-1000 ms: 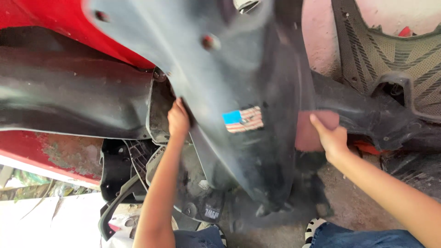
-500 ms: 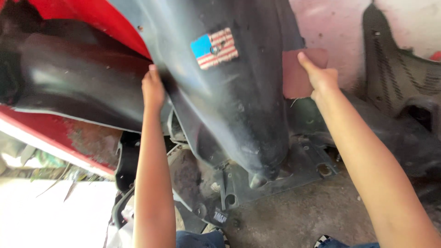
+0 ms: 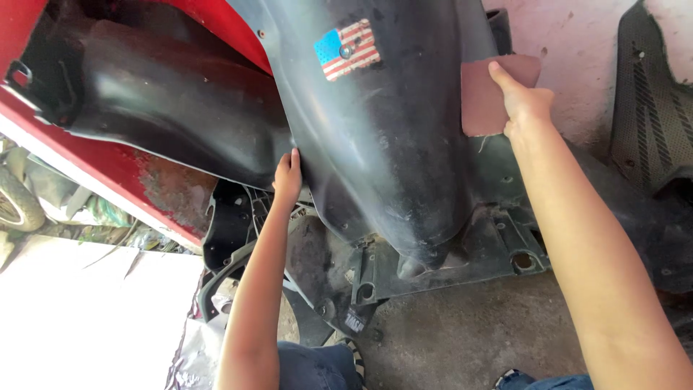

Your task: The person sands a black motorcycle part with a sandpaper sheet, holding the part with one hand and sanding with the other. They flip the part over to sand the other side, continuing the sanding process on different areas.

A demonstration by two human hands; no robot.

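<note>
The left hand (image 3: 287, 173) grips the left edge of the big black panel (image 3: 390, 144), fingers curled behind the rim so only their backs show. The right hand (image 3: 523, 101) presses a reddish-brown sheet (image 3: 485, 97) flat against the panel's right edge, thumb stretched up over the sheet, the other fingers hidden behind it.

Going left to right: at the far left a red body part (image 3: 86, 166) runs slanting down, its lower face worn and rusty. Above it lies a second black cover (image 3: 166, 123), touching the panel where the left hand holds. The panel itself stands between both hands, broad at the top and narrowing to a rounded tip low in the middle; a striped flag sticker (image 3: 347, 48) sits near its top. Below the tip lies a flat black frame (image 3: 462, 253) with holes, resting on the concrete floor (image 3: 462, 332). At the far right a ribbed black footboard (image 3: 650, 115) leans against the pale wall (image 3: 577, 50), well apart from the right hand
</note>
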